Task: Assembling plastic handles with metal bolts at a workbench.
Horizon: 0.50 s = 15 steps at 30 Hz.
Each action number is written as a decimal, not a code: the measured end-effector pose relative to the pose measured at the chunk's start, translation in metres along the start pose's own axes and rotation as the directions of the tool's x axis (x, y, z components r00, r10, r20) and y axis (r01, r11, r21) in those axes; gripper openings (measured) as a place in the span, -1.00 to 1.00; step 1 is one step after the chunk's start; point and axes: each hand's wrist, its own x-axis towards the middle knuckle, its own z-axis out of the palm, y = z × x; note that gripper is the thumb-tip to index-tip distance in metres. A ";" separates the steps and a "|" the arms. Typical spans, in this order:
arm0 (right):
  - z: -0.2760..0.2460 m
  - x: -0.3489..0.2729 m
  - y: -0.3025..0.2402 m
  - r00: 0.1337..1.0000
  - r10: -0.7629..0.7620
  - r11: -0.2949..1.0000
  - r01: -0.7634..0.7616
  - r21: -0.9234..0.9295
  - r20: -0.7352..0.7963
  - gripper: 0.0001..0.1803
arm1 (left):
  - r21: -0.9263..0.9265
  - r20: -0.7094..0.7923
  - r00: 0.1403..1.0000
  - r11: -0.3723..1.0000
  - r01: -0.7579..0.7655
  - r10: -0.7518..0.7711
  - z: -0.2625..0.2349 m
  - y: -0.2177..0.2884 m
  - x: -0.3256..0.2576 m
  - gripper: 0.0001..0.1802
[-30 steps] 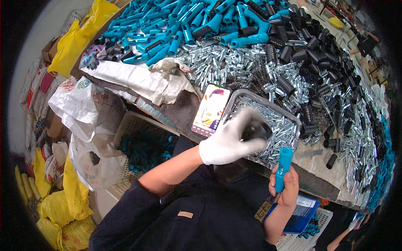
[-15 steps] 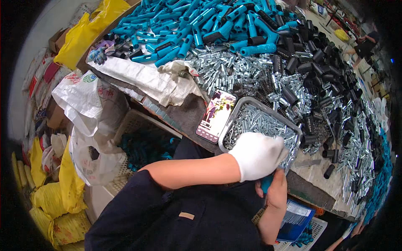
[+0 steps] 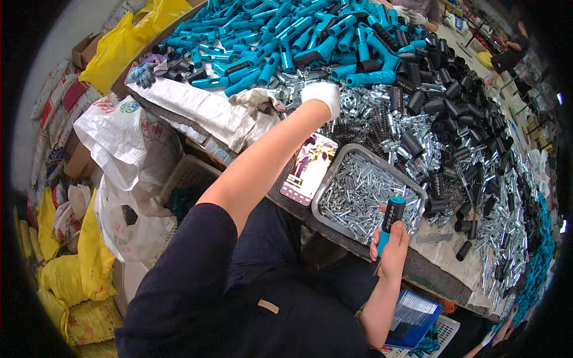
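Observation:
My right hand (image 3: 394,250), bare, is wrapped round a teal tube-shaped handle with a black grip sleeve (image 3: 394,210), its black end pointing up over the near right corner of a grey tray (image 3: 369,240). Small silver pins or screws (image 3: 364,185) fill that tray. My left hand (image 3: 322,98), in a white glove, reaches across to the heap of silver metal fittings (image 3: 358,113), near the teal handles (image 3: 352,45). Its fingers are hidden behind the back of the hand. Under that arm a phone (image 3: 309,169) with a lit screen lies beside the tray.
Black sleeves (image 3: 412,143) and springs lie heaped at the right. A crumpled cloth (image 3: 250,113) covers part of the table's left edge. White plastic bags (image 3: 119,143) and yellow sacks (image 3: 77,280) stand at the left. Below the table sits a blue box (image 3: 415,319). Other people work farther off.
My left hand has moved from over the tray to the far heap of metal fittings. My right hand has risen slightly, and the teal handle with its black sleeve now stands in full view.

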 end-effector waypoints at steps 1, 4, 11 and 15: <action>0.000 0.000 0.000 1.000 -0.013 1.000 0.013 0.001 0.009 -0.46 | -0.002 -0.015 1.000 1.000 0.007 -0.007 0.002 0.001 0.005 -0.71; 0.001 -0.001 0.000 1.000 -0.012 1.000 0.012 -0.002 0.022 -0.46 | 0.008 0.045 0.998 0.999 0.049 -0.049 0.001 0.008 0.020 -0.71; 0.002 -0.003 -0.001 0.999 -0.019 1.000 0.019 -0.022 0.028 -0.44 | 0.057 0.146 0.984 0.994 0.098 -0.106 -0.006 0.024 0.028 -0.61; 0.002 -0.004 0.000 0.999 -0.028 0.999 0.028 -0.022 0.029 -0.45 | 0.049 0.116 0.985 0.991 0.125 -0.130 -0.002 0.027 0.028 -0.63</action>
